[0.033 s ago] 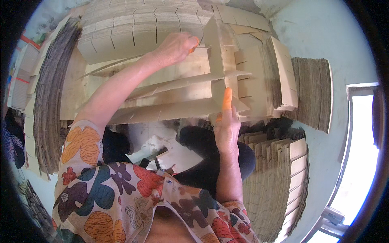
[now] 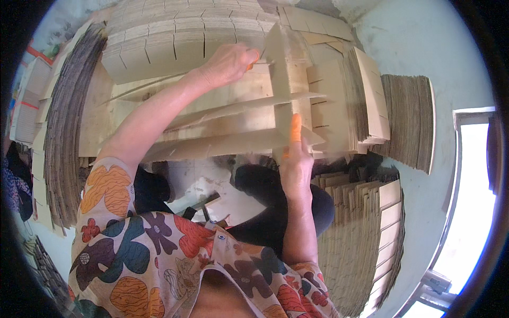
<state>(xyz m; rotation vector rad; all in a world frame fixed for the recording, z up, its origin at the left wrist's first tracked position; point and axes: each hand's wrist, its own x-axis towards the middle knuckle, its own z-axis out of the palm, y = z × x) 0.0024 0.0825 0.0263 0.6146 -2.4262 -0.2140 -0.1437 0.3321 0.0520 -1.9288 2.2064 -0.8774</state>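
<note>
My left hand (image 2: pixel 228 64), with orange covers on its fingertips, is closed at the right end of a long cardboard strip (image 2: pixel 143 89). Its fingers partly hide that end. My right hand (image 2: pixel 297 167) grips the near end of an upright cardboard cross strip (image 2: pixel 282 74), its orange-covered index finger lying along the strip. Two more long strips, a middle one (image 2: pixel 222 112) and a near one (image 2: pixel 212 146), cross this piece and stick out a little past its right side. All of them stand on edge above a pale wooden board (image 2: pixel 98 124).
Stacks of slotted cardboard (image 2: pixel 185 40) line the far side. More piles stand at left (image 2: pixel 71 116), at right (image 2: pixel 366 100) and against the wall (image 2: pixel 408 119). Another stack (image 2: pixel 350 238) sits low at right, beside my knee. A bright opening (image 2: pixel 474 196) is at far right.
The cross strip has shifted and tilted slightly left, and my right hand has moved a little left with it. My left hand is almost still.
</note>
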